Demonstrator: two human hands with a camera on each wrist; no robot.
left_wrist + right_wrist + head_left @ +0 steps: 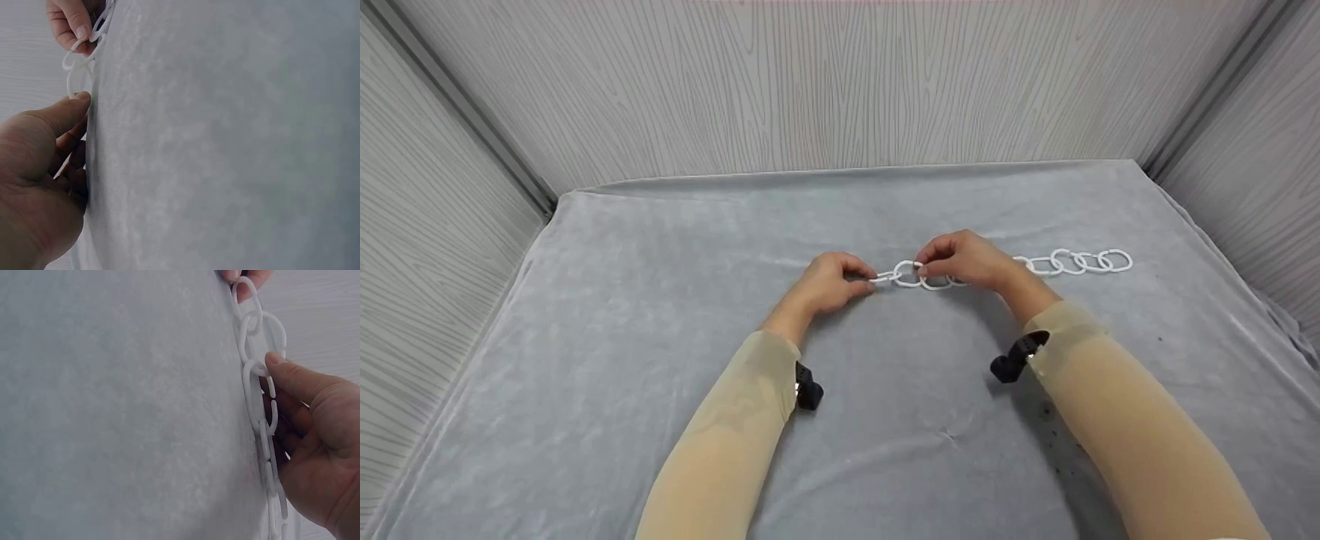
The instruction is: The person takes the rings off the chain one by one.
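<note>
White link chain [1056,263] lies stretched sideways on cloth-covered worktop [660,337], toward far edge. We judge it light, plastic: links stiff, slightly slick, joints loose; gap visible in at least one link. Best hold: single link's rim, clear of gap. Our left hand [826,283] pinches chain's left end, right hand [969,259] pinches link farther along; fingers narrow on both. Forearms [1155,442] angle inward.
</note>
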